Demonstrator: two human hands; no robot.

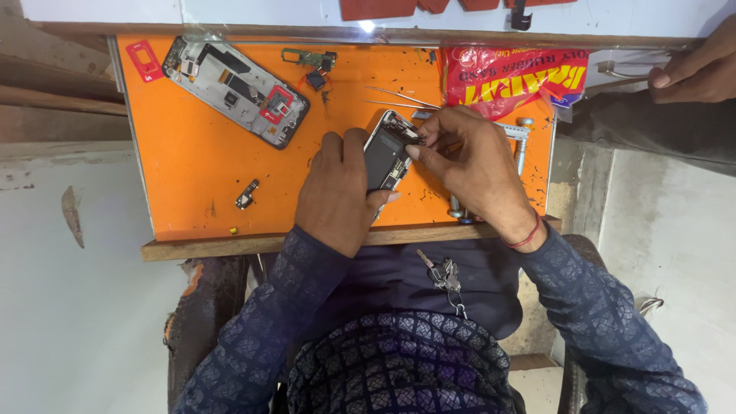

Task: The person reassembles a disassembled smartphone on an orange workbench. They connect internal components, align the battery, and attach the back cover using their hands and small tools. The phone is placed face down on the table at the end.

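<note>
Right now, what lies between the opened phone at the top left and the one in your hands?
In the head view, only bare orange mat.

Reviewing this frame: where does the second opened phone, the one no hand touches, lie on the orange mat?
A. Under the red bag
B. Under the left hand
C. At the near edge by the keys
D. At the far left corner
D: the untouched opened phone lies tilted at the far left of the orange mat, apart from both hands.

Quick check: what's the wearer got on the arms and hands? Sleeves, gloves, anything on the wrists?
Both hands bare, no gloves. Left hand and right hand come out of long dark-blue sleeves with a woven diamond-grid pattern. A red thread band circles the right wrist. No watch or rings visible.
</note>
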